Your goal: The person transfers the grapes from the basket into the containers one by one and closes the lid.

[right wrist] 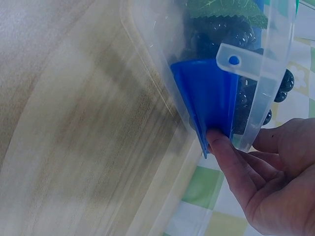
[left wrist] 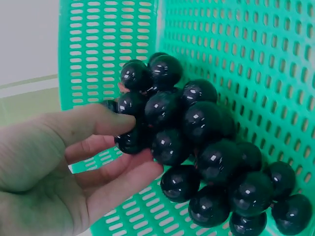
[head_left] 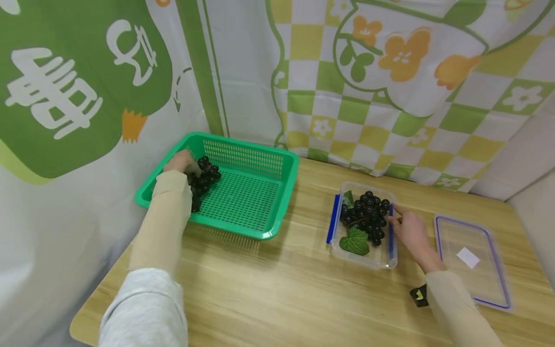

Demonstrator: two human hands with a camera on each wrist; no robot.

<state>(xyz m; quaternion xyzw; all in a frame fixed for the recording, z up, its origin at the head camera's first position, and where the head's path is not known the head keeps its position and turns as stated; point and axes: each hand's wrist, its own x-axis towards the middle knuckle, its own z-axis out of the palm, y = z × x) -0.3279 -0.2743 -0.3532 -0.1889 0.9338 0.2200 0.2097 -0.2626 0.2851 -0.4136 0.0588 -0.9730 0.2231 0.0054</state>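
Inside the green basket (head_left: 284, 200), my left hand (head_left: 181, 161) holds a bunch of dark grapes (head_left: 208, 176) at its left end. Up close in the left wrist view, the thumb (left wrist: 115, 122) presses one grape from above while the fingers reach under the bunch (left wrist: 216, 162). My right hand (head_left: 409, 231) grips the right side of a clear plastic container (head_left: 362, 261). In the right wrist view, its fingers are at a blue clip flap (right wrist: 209, 98) that hangs down, with the thumb near the rim. Another dark grape bunch (head_left: 368, 212) with green leaves (head_left: 355, 241) lies in the container.
To the right, a clear lid (head_left: 455, 241) with a blue seal and a white label (head_left: 468, 258) lies on the wooden table (head_left: 269, 294). A small black item (head_left: 419, 295) is by the right sleeve. Printed cloth (head_left: 329, 111) hangs behind the table.
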